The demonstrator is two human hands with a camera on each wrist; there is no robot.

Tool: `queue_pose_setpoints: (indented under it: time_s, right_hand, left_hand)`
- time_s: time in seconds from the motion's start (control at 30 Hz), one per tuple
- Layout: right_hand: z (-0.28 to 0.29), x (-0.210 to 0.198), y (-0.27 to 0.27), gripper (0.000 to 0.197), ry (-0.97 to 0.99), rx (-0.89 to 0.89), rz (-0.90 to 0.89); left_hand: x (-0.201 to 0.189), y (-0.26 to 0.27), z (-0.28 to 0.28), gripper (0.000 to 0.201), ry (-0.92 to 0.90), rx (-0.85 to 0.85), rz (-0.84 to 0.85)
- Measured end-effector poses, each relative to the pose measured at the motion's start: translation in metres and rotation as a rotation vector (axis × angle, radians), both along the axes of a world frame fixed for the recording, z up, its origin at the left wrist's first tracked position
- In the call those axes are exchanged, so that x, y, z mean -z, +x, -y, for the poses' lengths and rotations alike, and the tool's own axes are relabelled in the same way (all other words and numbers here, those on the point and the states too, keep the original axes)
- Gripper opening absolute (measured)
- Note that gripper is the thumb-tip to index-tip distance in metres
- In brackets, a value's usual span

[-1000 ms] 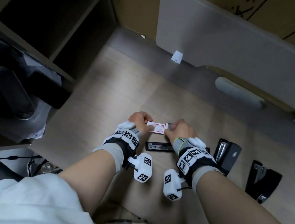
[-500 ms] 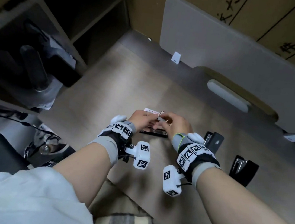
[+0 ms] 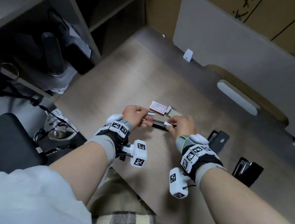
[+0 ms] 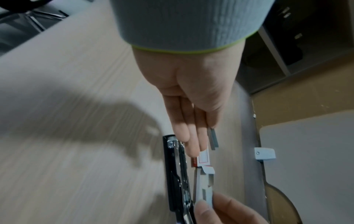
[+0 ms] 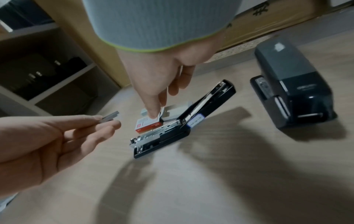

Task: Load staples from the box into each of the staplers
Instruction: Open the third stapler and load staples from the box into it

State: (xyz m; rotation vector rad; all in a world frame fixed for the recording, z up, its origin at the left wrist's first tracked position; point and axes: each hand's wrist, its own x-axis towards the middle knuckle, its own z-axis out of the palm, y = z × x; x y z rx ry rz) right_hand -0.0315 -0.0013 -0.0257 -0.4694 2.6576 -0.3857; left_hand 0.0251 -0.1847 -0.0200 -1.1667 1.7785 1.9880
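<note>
A black stapler (image 3: 159, 125) lies swung open on the desk, its metal staple channel (image 5: 153, 133) facing up. Just above its front end, my left hand (image 3: 145, 118) pinches a short grey strip of staples (image 3: 151, 114) between thumb and fingers. The strip also shows in the wrist views (image 4: 213, 139) (image 5: 111, 117). My right hand (image 3: 171, 125) pinches the white inner tray of the staple box (image 4: 205, 192) right beside the stapler's hinge end. The red-and-white box sleeve (image 3: 159, 108) lies on the desk just behind the stapler, end flap open.
Two more black staplers stand to the right, one nearer (image 3: 218, 140) and one by the desk's front edge (image 3: 247, 170). A grey divider panel (image 3: 242, 43) borders the desk at the back. Shelves (image 3: 70, 20) and a chair (image 3: 1, 146) are on the left.
Both hands held the staple box together a second ago. Now the sleeve lies on the desk, my left hand holds a staple strip and my right holds the white tray.
</note>
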Motion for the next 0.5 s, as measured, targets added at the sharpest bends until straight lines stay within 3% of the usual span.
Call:
queue_pose_setpoints:
  time_s: [0.2, 0.5]
  right_hand:
    - [0.024, 0.011, -0.006, 0.019, 0.151, -0.136, -0.007]
    - [0.051, 0.028, -0.006, 0.019, 0.136, -0.163, -0.034]
  left_hand:
    - [0.017, 0.003, 0.019, 0.015, 0.019, -0.071, 0.038]
    - [0.038, -0.008, 0.048, 0.019, 0.064, -0.096, 0.066]
